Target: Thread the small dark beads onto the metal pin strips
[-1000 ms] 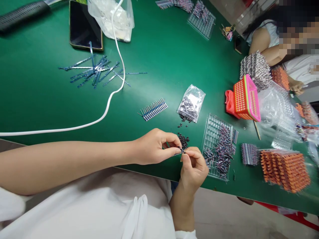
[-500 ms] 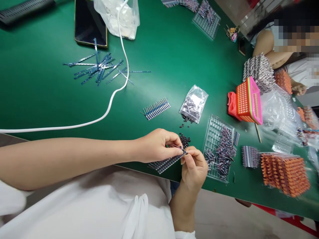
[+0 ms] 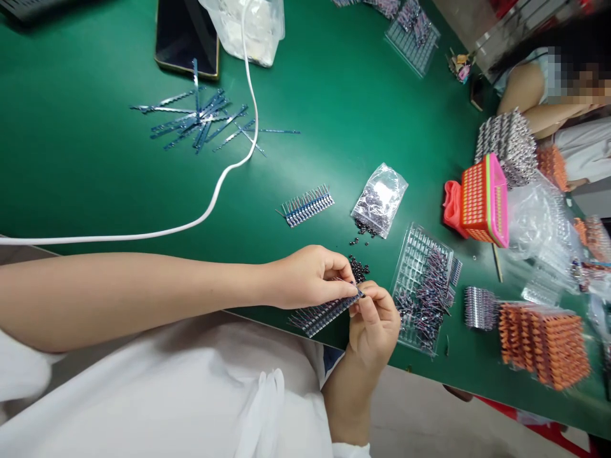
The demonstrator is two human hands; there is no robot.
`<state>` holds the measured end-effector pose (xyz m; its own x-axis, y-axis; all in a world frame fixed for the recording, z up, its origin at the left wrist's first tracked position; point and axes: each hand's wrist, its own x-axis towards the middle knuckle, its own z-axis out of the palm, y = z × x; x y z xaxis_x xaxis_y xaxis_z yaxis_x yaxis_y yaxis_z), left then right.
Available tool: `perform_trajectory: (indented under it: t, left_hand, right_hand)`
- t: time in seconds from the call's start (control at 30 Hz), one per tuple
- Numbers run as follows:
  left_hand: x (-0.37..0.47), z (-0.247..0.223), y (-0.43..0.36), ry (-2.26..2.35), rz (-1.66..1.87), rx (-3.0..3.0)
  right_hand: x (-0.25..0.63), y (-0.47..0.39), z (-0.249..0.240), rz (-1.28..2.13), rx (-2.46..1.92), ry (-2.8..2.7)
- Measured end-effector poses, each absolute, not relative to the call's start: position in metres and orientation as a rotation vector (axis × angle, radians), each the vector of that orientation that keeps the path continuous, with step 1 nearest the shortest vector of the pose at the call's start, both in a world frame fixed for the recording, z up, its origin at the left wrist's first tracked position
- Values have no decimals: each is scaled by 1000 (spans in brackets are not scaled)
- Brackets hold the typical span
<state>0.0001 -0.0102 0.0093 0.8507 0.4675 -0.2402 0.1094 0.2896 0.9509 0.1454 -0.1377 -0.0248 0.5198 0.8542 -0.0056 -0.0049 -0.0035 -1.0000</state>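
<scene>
My left hand (image 3: 312,277) reaches in from the left, its thumb and fingers pinched on the end of a dark strip with a row of thin wire pins (image 3: 327,315). At the same end, my right hand (image 3: 375,323) pinches the strip's tip; any tiny part between its fingertips is too small to name. The strip slants along the table's front edge. Just behind the fingertips lies a small heap of dark beads (image 3: 359,270). A clear bag of beads (image 3: 379,200) rests farther back, and a similar pinned strip (image 3: 309,205) lies to its left.
Right of my hands is a clear tray (image 3: 422,289) of pinned parts, then orange stacks (image 3: 544,343) and a basket (image 3: 477,198). Blue strips (image 3: 200,121), a phone (image 3: 187,38) and a white cable (image 3: 214,191) lie back left. Another person (image 3: 529,83) sits at the far right.
The camera view has shifted slightly, so most table items appear farther right. Both hands keep their pinch on the strip's end, with hardly any change.
</scene>
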Motion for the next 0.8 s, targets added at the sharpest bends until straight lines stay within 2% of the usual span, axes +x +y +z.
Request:
perform_trajectory:
  t: [0.8]
  left_hand:
    - [1, 10, -8, 538, 196, 1219]
  right_hand:
    - [147, -137, -25, 858, -1352, -759]
